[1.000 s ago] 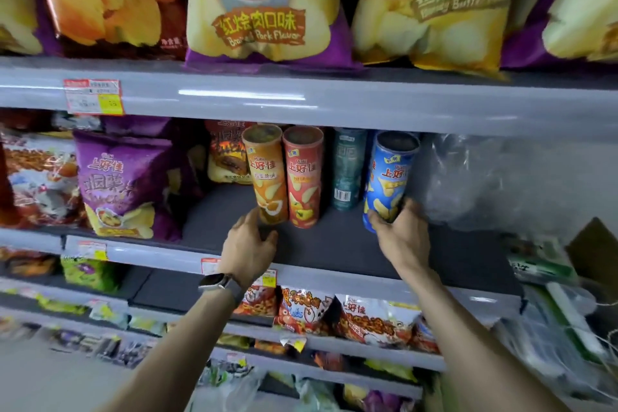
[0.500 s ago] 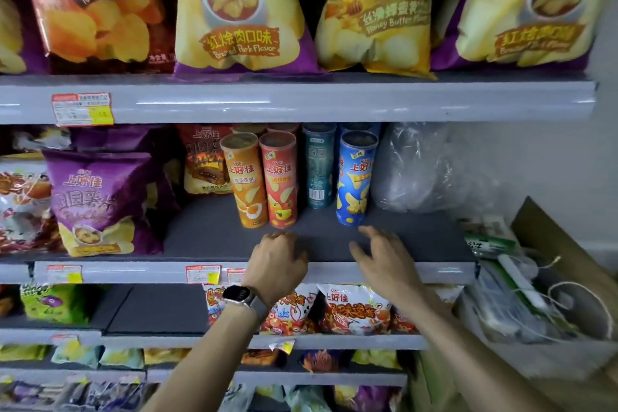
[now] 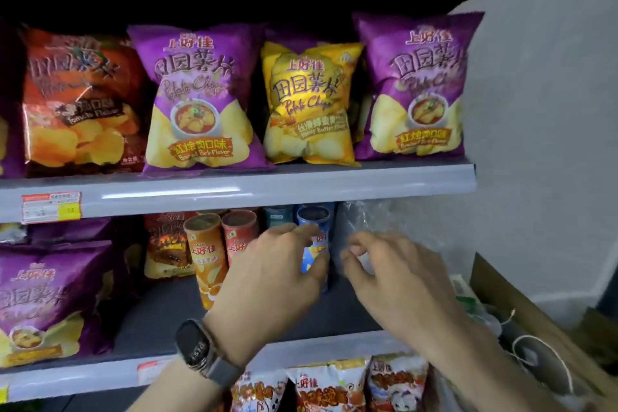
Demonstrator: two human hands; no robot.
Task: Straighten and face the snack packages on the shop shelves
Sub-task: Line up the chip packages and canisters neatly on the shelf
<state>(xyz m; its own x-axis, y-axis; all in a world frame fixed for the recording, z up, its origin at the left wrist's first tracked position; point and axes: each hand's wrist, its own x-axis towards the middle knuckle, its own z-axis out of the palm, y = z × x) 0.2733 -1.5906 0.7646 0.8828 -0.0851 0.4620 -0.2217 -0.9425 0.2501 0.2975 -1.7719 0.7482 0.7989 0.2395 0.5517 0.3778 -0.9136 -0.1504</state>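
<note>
**At frame centre, left hand (image 3: 277, 281) over the blue can (image 3: 316, 246)**

That can stands upright on the middle shelf (image 3: 150, 328), right of the red can (image 3: 239, 237) and the orange can (image 3: 204, 257). Finger and thumb curve about it, but blur hides whether they grip. Just right, the right hand (image 3: 398, 278) has loosely curled fingers holding nothing. Above, on the upper shelf (image 3: 301, 184), the purple bag (image 3: 197, 104) and the yellow bag (image 3: 307, 104) face forward.

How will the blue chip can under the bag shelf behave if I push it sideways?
Likely tippy: the blue chip can is tall, narrow and standing upright. Probably rigid, since it looks like a smooth tube, so it should slide whole. If tipped over, its round body could roll.
</note>
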